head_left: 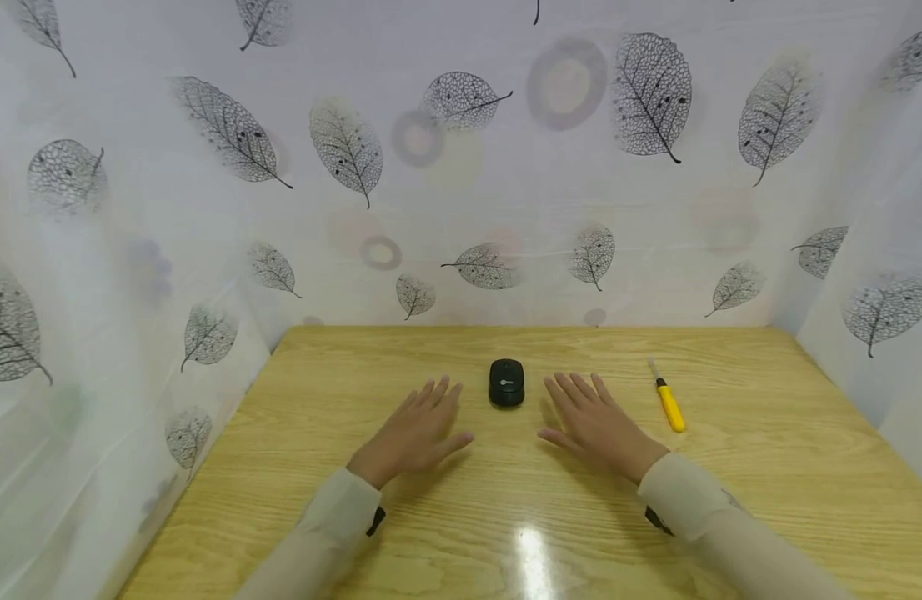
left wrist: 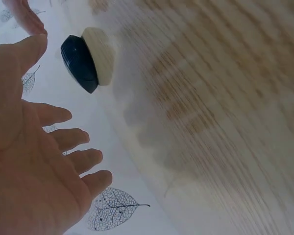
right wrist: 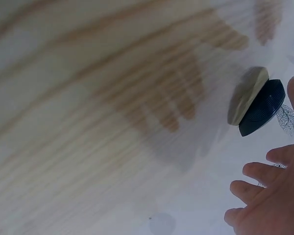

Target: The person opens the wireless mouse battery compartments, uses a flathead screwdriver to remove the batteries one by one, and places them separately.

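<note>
Pale sheets (head_left: 476,196) printed with dark skeleton leaves hang behind and at both sides of a wood-grained tabletop (head_left: 356,358), and blurred round shapes show faintly in the cloth. A black computer mouse (head_left: 507,385) sits toward the back of the tabletop, between the person's hands and about level with their fingertips, touching neither. The left hand (head_left: 414,429) is on one side of it and the right hand (head_left: 602,427) on the other, both palm down with fingers straight and thumbs spread inward, holding nothing. The wrist views show the palms raised over the wood, their reflections lying apart from them on the glossy surface. Beyond the right hand, on its outer side, lies a screwdriver (head_left: 670,407) with a yellow handle, its thin shaft pointing to the back edge and its pale tip hard to make out against the wood. The small mark on the mouse is too tiny to read. Light sleeves (head_left: 341,508) cover the forearms, which the bottom of the head view cuts off, as it does the near edge of the tabletop. Dark pieces (head_left: 376,522) poke out under the cuffs, mostly hidden. In the left wrist view, the right hand is cropped at the corner.
</note>
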Demonstrator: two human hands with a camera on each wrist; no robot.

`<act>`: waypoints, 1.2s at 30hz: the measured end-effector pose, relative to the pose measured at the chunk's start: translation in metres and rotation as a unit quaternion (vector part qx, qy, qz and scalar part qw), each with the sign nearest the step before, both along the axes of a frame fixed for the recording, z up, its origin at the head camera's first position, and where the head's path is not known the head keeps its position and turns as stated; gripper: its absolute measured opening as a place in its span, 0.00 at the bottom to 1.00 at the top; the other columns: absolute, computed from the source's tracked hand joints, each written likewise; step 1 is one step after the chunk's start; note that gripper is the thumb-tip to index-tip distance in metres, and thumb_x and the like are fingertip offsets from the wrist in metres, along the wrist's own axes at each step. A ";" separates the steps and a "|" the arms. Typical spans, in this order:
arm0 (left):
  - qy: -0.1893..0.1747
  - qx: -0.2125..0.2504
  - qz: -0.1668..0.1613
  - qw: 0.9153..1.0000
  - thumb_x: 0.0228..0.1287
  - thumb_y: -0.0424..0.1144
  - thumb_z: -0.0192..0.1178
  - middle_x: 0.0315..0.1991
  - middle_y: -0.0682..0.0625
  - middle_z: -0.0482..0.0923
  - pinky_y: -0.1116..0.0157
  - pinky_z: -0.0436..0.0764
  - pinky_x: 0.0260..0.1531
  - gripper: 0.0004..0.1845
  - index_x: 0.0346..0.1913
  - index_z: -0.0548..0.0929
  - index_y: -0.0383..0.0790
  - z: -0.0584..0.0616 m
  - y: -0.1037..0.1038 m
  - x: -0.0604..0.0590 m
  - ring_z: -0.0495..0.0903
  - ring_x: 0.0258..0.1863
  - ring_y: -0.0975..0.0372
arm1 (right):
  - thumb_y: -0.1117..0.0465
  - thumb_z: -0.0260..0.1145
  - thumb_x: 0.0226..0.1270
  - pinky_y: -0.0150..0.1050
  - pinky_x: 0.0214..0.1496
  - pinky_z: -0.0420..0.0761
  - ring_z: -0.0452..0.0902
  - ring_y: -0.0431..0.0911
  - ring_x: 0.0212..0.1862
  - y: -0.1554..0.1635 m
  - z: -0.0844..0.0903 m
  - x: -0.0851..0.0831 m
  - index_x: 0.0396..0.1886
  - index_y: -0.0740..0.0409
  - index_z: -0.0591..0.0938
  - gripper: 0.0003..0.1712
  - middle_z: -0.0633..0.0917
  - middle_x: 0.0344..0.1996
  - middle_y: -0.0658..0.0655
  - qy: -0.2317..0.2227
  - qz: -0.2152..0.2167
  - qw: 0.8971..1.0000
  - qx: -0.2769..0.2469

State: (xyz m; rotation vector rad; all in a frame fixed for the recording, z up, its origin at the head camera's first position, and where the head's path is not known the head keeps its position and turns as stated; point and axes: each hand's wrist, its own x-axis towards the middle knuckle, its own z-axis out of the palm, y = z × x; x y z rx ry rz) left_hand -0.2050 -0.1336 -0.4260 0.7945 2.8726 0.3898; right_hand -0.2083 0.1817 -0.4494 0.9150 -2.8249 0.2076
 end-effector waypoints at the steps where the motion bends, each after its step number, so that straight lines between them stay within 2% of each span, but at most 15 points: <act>1: -0.002 0.003 -0.001 1.000 0.78 0.61 0.48 0.80 0.35 0.45 0.42 0.49 0.76 0.42 0.80 0.52 0.36 0.000 0.002 -0.002 0.47 0.78 0.41 | 0.41 0.58 0.77 0.68 0.76 0.51 0.59 0.67 0.74 -0.002 0.000 -0.002 0.77 0.69 0.61 0.45 0.64 0.73 0.71 -0.002 0.002 1.000 -0.003; 8: 0.003 0.012 -0.002 1.000 0.77 0.61 0.50 0.78 0.32 0.49 0.46 0.53 0.76 0.44 0.80 0.52 0.34 -0.005 0.017 -0.024 0.50 0.78 0.43 | 0.43 0.61 0.76 0.69 0.75 0.53 0.62 0.67 0.72 -0.017 -0.001 -0.019 0.76 0.70 0.61 0.44 0.66 0.72 0.72 -0.011 0.006 1.000 -0.013; 16: -0.004 0.040 -0.013 0.999 0.74 0.58 0.57 0.78 0.34 0.53 0.49 0.56 0.76 0.46 0.80 0.52 0.33 -0.013 0.032 -0.044 0.53 0.77 0.45 | 0.48 0.68 0.72 0.72 0.71 0.59 0.69 0.65 0.68 -0.029 -0.005 -0.037 0.76 0.72 0.60 0.47 0.72 0.66 0.73 -0.013 0.016 0.997 -0.069; 22: -0.021 0.056 -0.008 0.998 0.71 0.54 0.62 0.78 0.35 0.54 0.48 0.59 0.75 0.47 0.82 0.49 0.41 -0.018 0.039 -0.052 0.56 0.76 0.44 | 0.48 0.71 0.68 0.73 0.72 0.54 0.68 0.67 0.68 -0.037 -0.003 -0.046 0.76 0.72 0.57 0.51 0.72 0.66 0.76 -0.069 0.004 0.992 -0.102; 26: -0.019 0.057 -0.010 0.998 0.71 0.54 0.63 0.77 0.35 0.55 0.48 0.61 0.74 0.48 0.82 0.49 0.41 -0.021 0.043 -0.056 0.58 0.75 0.44 | 0.47 0.71 0.67 0.73 0.73 0.50 0.66 0.67 0.70 -0.041 -0.003 -0.051 0.78 0.71 0.54 0.54 0.70 0.68 0.76 -0.110 -0.007 0.989 -0.103; 36: 0.010 0.064 -0.025 0.998 0.71 0.51 0.64 0.75 0.37 0.62 0.52 0.65 0.72 0.44 0.80 0.55 0.36 -0.025 0.055 -0.062 0.66 0.72 0.47 | 0.49 0.71 0.68 0.76 0.71 0.50 0.67 0.66 0.69 -0.047 -0.001 -0.057 0.77 0.70 0.58 0.50 0.71 0.68 0.73 -0.131 -0.008 0.987 -0.090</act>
